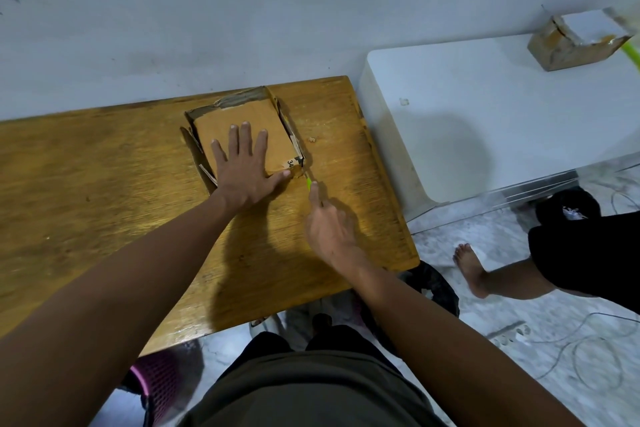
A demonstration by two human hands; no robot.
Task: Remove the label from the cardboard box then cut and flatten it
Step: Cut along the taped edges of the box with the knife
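Observation:
A brown cardboard box [239, 118] lies low on the wooden table [104, 184], its side walls torn and splayed outward. My left hand [244, 166] presses flat on the box's top panel with fingers spread. My right hand [329, 225] grips a small green-handled cutter [308, 183], index finger laid along it. The cutter's tip meets the box's near right corner, beside a scrap of printed label [291, 163].
A white cabinet [485, 114] stands right of the table, carrying another cardboard box [571, 42] with a white label. Another person's bare foot [471, 267] and leg are on the floor at right. Loose cables [588, 350] lie on the floor, and a dark bag [433, 284] sits by the table corner.

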